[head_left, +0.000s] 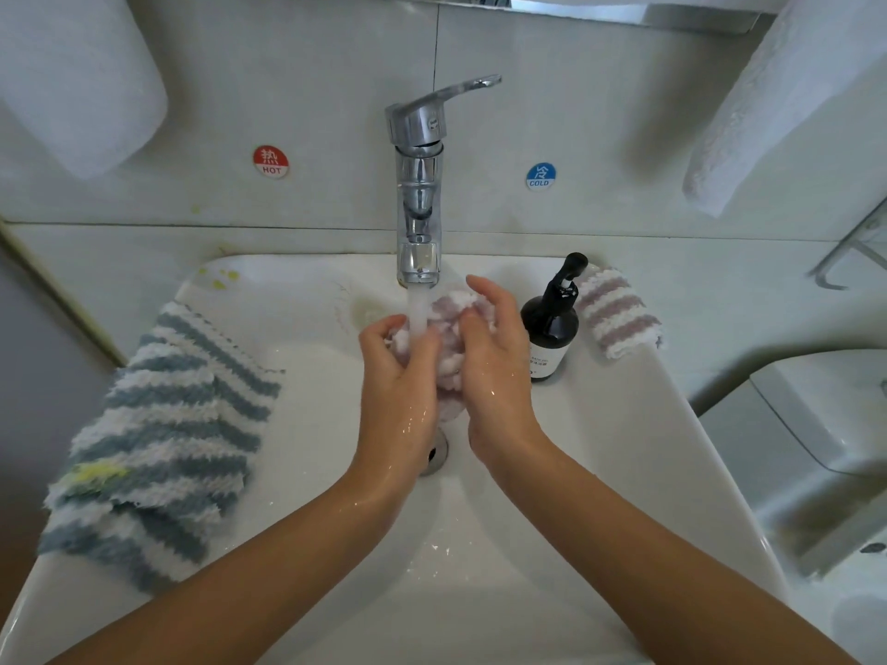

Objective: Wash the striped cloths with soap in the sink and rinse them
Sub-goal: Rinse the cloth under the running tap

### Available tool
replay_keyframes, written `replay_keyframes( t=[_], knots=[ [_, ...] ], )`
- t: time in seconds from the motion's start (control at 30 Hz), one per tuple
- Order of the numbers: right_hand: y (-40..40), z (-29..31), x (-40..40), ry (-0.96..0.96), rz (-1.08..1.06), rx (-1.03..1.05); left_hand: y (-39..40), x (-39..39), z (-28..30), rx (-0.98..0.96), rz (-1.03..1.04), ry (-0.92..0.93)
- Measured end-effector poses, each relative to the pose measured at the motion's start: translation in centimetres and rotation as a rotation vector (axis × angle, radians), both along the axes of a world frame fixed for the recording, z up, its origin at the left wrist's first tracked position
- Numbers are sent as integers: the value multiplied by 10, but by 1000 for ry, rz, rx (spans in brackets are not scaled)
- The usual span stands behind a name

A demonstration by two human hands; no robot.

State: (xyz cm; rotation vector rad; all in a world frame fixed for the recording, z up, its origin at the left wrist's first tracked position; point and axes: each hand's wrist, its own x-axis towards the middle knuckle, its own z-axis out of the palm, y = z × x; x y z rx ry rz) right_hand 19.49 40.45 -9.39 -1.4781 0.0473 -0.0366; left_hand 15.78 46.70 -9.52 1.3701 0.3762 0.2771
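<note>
A bunched pink-and-white striped cloth sits between both hands under the running water of the chrome tap. My left hand grips its left side, fingers curled round it. My right hand grips its right side, fingers curled over the top. Both hands are wet. A blue-and-white striped cloth with a yellow stain lies over the left rim of the white sink. Another pink-and-white striped cloth lies on the right rim behind a black soap pump bottle.
The drain lies below my hands. White towels hang at the upper left and upper right. Hot and cold stickers mark the wall. A toilet stands to the right.
</note>
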Motion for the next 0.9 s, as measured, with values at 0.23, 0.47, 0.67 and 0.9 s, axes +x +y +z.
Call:
replay_keyframes(
  t=[0.23, 0.47, 0.67, 0.9],
  knots=[
    [3, -2, -3, -2, 145, -123, 4, 5, 1, -38, 130, 9],
    [10, 6, -10, 22, 253, -220, 18, 11, 4, 74, 224, -41],
    [4, 3, -5, 96, 73, -19, 10, 6, 0, 105, 73, -62],
    [0, 5, -3, 75, 80, 47, 3, 4, -11, 158, -73, -13]
  ],
)
